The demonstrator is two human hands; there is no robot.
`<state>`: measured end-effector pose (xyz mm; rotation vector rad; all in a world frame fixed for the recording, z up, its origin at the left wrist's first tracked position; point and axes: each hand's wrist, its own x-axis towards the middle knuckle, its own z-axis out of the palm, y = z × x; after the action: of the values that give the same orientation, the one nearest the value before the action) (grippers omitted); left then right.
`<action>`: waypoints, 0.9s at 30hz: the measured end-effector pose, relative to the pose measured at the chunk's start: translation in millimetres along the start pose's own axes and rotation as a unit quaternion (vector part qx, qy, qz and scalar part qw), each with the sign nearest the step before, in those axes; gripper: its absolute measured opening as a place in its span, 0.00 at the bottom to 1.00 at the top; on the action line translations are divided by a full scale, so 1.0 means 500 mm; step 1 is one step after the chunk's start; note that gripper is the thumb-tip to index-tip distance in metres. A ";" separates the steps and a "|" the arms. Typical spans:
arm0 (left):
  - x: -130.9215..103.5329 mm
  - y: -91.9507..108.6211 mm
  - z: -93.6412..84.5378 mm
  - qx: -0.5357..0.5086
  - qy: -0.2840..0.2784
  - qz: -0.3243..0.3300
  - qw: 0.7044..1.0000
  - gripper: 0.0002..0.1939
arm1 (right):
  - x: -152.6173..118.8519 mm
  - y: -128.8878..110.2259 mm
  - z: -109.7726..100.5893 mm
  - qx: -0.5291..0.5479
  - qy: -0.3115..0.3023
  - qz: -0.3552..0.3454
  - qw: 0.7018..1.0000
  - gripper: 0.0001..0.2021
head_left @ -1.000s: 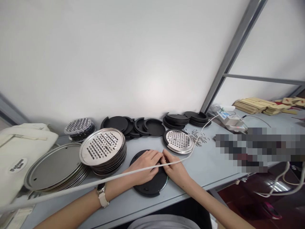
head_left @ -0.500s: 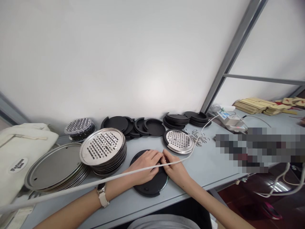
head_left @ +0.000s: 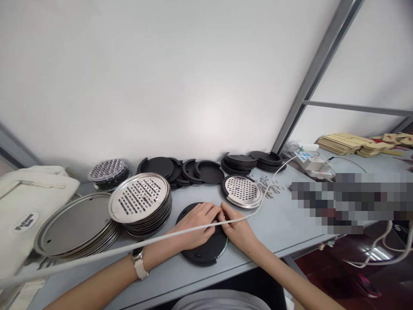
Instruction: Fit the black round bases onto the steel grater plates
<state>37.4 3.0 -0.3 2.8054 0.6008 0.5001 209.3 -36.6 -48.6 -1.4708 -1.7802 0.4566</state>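
Head view: left hand (head_left: 197, 227) palm-down over black disc (head_left: 205, 253), right hand (head_left: 238, 230) alongside.

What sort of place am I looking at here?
Likely a small workshop or assembly station: a stack of slotted metal discs, black round holders along the wall and scattered small metal loops share one grey table.

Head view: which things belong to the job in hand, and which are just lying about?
Likely part of the job:
black disc under the left hand, right hand at its edge
other black discs farther back
perforated metal plate nearby
metal plate stack with slotted top

Probably just lying about:
white bag
white cord
pale boards, far right
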 end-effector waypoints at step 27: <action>-0.001 -0.003 0.004 -0.002 0.006 0.003 1.000 0.19 | 0.001 0.001 -0.001 -0.002 0.003 0.000 1.000 0.08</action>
<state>37.1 4.0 -2.7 2.8043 0.5930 0.5200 209.7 -36.3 -48.5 -1.4731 -1.7773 0.4498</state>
